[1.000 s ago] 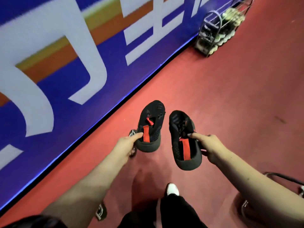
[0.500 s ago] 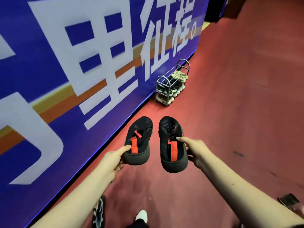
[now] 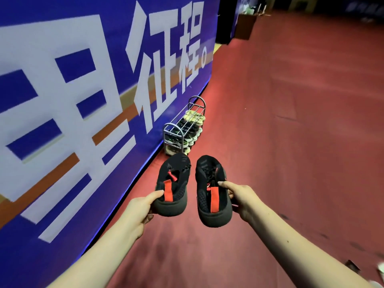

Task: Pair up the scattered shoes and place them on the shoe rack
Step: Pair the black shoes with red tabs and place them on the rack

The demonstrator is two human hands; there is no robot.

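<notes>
I hold a pair of black mesh shoes with red heel tabs out in front of me, above the red floor. My left hand (image 3: 143, 206) pinches the heel of the left black shoe (image 3: 174, 183), thumb on its rim. My right hand (image 3: 242, 197) grips the collar of the right black shoe (image 3: 207, 196), thumb on top near the opening. Both toes point away from me toward a metal shoe rack (image 3: 174, 128). The rack stands ahead against the wall and carries several shoes on its tiers.
A long blue banner wall (image 3: 83, 100) with white characters and an orange stripe runs along my left. Red floor (image 3: 291, 142) stretches ahead and to the right. A dark cabinet (image 3: 245, 26) stands far back. Small dark items lie at the lower right edge.
The view has tilted up and swung along the wall. The shoe rack now sits nearer the middle of the view. Both hands keep the same hold on the shoes.
</notes>
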